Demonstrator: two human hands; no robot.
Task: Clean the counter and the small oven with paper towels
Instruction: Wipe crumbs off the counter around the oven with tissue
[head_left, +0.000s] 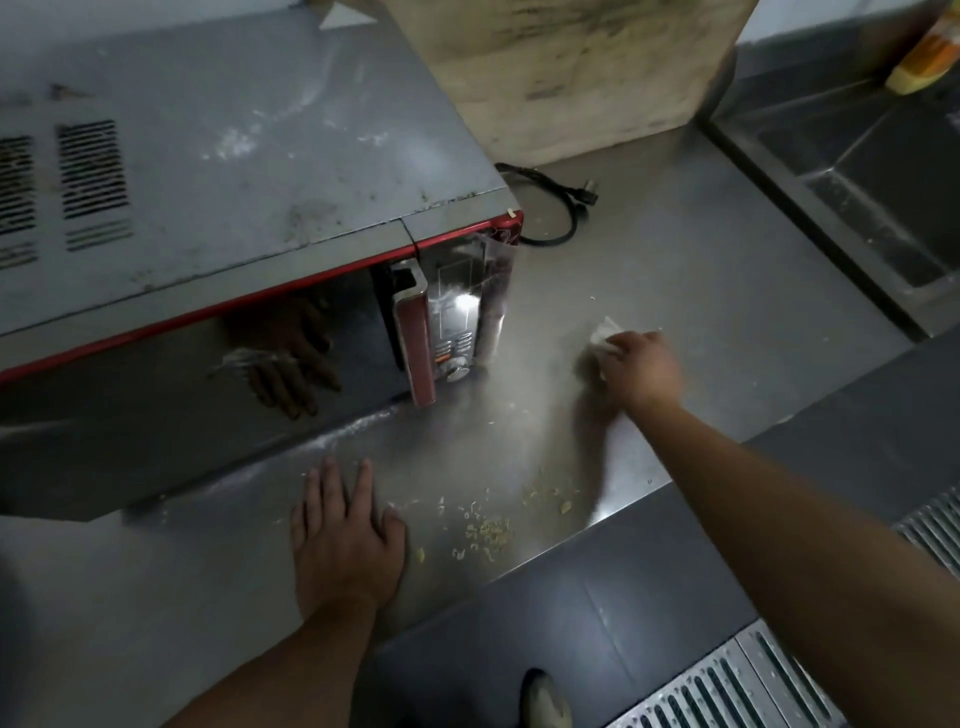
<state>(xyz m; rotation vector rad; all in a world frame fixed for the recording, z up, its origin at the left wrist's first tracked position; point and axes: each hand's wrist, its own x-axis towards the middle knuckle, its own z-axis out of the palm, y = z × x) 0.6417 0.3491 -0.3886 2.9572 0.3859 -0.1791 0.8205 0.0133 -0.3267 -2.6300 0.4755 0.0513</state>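
On the steel worktop (675, 249), seen from the head camera, the person's right hand (641, 366) presses a crumpled white paper towel (605, 332) flat against the metal, well to the right of the small oven (249, 171); the fingers cover most of the sheet, and the blur hides whether they curl around it or only lie on it. The left hand (345, 530) rests spread and flat on the worktop just in front of the oven door, holding nothing. Yellowish crumbs (488, 530) lie scattered between the two hands, near the front edge, and white dust marks the oven top. A black power cord (556, 208) lies behind the oven, a large worn board (561, 73) leans at the back, and a sink (872, 171) sits to the right. The towel is probably very light, soft and easy to tear when it is wet, so it seems better to keep it bunched under the palm and fingers than to pinch one corner. The crumbs look loose and should gather easily.
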